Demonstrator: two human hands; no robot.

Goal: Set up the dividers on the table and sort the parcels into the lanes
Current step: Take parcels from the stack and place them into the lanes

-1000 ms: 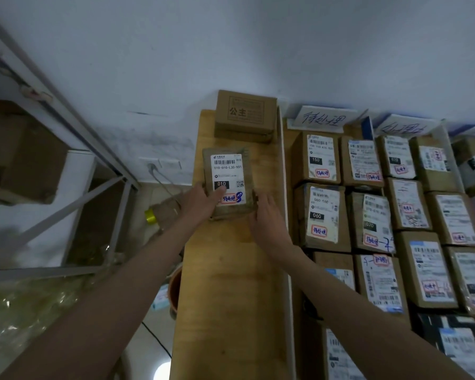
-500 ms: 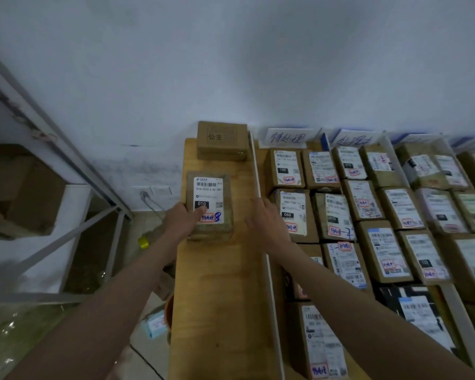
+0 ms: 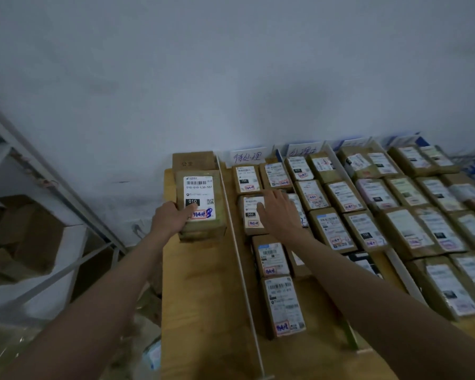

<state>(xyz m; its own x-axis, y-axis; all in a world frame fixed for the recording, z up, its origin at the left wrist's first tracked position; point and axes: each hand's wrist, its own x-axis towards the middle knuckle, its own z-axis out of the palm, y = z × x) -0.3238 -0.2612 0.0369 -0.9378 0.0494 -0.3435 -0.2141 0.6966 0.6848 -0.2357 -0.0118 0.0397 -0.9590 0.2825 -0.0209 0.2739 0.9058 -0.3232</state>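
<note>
Beyond the divider (image 3: 237, 256) now — right hand (image 3: 281, 215) atop the 060 parcel (image 3: 251, 215)

A light wooden worktop (image 3: 203, 311) carries brown cardboard parcels (image 3: 337, 229). The nearest parcel (image 3: 200, 204) has a white label printed with black barcode stripes, a black block reading 010, a red-outlined stamp and a blue handwritten mark. Thin white dividers (image 3: 240, 267) run between the lanes. White paper signs (image 3: 247, 156) bear blue handwriting. The wall (image 3: 231, 64) is pale grey-white.
</note>
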